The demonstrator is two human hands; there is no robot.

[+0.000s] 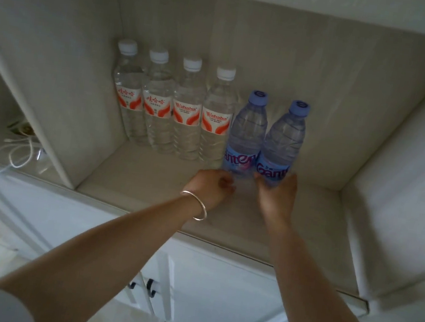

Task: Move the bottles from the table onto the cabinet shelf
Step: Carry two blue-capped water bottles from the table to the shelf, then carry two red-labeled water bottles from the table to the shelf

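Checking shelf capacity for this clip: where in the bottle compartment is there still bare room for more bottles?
Bare shelf floor lies right of the blue bottles, up to the right wall, and along the front edge before the white-capped bottles. The back row is packed from the left wall; the left hand and right hand crowd the blue bottles' bases.

Dim light; white cabinet doors (214, 292) with dark handles (151, 287) below.

We see a pale cabinet shelf (148, 179) bearing six upright bottles in a row. Four clear bottles with white caps and red labels (170, 111) stand left of the two blue bottles (263, 140), each touching its neighbour. The blue pair stands nearer the shelf's front edge.
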